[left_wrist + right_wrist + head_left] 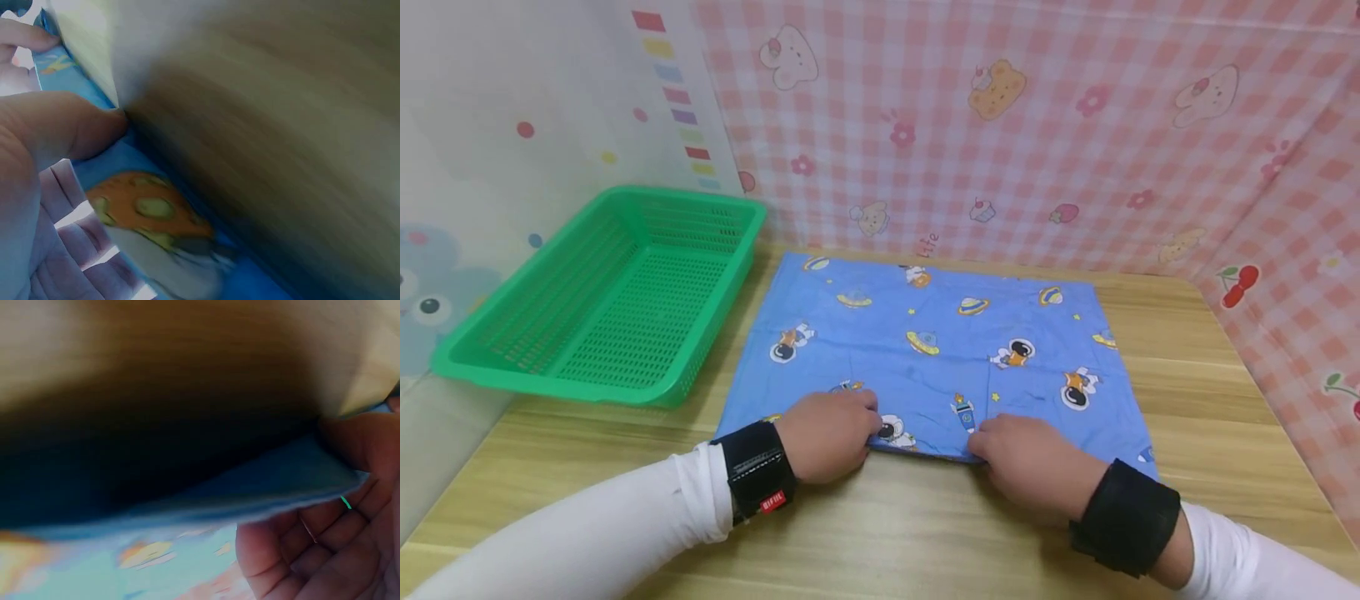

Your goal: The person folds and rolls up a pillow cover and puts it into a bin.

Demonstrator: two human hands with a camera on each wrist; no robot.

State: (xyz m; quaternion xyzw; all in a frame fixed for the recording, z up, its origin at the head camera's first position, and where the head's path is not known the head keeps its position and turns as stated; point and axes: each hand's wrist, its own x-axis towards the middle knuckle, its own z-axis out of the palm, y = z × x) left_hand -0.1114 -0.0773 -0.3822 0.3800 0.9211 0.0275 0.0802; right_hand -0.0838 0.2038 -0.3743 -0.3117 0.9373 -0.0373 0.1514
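A folded blue cloth (887,317), printed with astronauts, rockets and ringed planets, lies flat on the tabletop with faint creases across it. At its near edge, left of the middle, my left hand (833,435) pinches the fabric; in the left wrist view the thumb (81,128) presses the edge with the fingers on the other side. My right hand (1037,462) pinches the same edge farther right. Its thumb (369,440) and curled fingers (325,556) stand on either side of the layered cloth edge (250,509) in the right wrist view.
A green perforated plastic basket (681,392) stands left of the cloth, close to the white patterned wall (572,67). Behind the cloth rises a pink checked backdrop (925,175), which also runs along the right side. The wood-grain table (880,533) extends below.
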